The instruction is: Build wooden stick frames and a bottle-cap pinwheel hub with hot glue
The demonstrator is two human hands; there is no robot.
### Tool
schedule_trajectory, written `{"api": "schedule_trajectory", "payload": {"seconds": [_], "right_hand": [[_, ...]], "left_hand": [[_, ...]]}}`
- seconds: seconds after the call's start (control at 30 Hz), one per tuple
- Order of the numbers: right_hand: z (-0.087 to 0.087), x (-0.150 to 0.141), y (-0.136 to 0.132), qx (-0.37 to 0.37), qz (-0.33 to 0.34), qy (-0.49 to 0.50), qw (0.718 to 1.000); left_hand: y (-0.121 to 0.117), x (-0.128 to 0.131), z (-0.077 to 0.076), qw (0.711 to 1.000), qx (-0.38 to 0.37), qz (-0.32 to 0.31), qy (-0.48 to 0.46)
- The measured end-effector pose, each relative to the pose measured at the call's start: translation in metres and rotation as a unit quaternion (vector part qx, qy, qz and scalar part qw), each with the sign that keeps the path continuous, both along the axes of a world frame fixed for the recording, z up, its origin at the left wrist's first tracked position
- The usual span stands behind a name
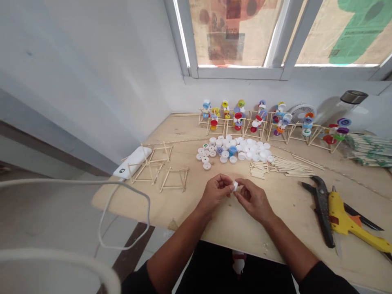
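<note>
Between my two hands, a little above the wooden table, is a small white bottle cap. The fingers of my left hand pinch its left side. Thumb and fingertips of my right hand close on its other side. Just beyond my hands lies a pile of mostly white bottle caps, with a few blue ones among them. To the right of the pile, short cut wooden sticks lie beside longer sticks.
Stick frames stand at left near a white power strip with a looping cable. Coloured cap-and-stick models line the back. At right are a yellow glue gun, black-handled cutters, a small fan and wrapped stick packs.
</note>
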State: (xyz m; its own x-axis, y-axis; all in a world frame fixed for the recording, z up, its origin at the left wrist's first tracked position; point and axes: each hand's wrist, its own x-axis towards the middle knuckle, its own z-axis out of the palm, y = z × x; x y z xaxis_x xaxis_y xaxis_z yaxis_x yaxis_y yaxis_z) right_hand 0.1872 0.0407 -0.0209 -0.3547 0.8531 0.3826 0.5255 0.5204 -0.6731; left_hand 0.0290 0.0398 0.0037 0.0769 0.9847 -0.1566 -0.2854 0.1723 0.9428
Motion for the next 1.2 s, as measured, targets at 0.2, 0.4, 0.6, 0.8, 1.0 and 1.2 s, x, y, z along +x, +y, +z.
{"api": "schedule_trajectory", "payload": {"seconds": [0.2,0.4,0.6,0.8,1.0,1.2], "right_hand": [[0.006,-0.002,-0.001,0.018,-0.03,-0.003,0.999],[0.005,0.0,0.001,0.01,-0.058,-0.027,0.998],[0.003,0.0,0.001,0.017,-0.057,-0.074,0.996],[0.006,-0.001,0.0,0.016,-0.045,-0.077,0.996],[0.006,-0.001,0.001,0.013,-0.047,-0.11,0.993],[0.005,-0.004,-0.001,0.036,-0.075,-0.178,0.98]], "left_hand": [[-0.002,-0.02,-0.002,0.986,0.064,0.03,0.154],[0.019,-0.055,-0.005,0.781,0.116,0.117,0.603],[0.041,-0.047,-0.01,0.694,0.091,0.071,0.711],[0.065,-0.033,-0.011,0.7,0.094,0.065,0.705],[0.042,-0.035,-0.01,0.749,0.141,0.041,0.646],[0.017,-0.027,-0.01,0.698,0.184,-0.053,0.69]]}}
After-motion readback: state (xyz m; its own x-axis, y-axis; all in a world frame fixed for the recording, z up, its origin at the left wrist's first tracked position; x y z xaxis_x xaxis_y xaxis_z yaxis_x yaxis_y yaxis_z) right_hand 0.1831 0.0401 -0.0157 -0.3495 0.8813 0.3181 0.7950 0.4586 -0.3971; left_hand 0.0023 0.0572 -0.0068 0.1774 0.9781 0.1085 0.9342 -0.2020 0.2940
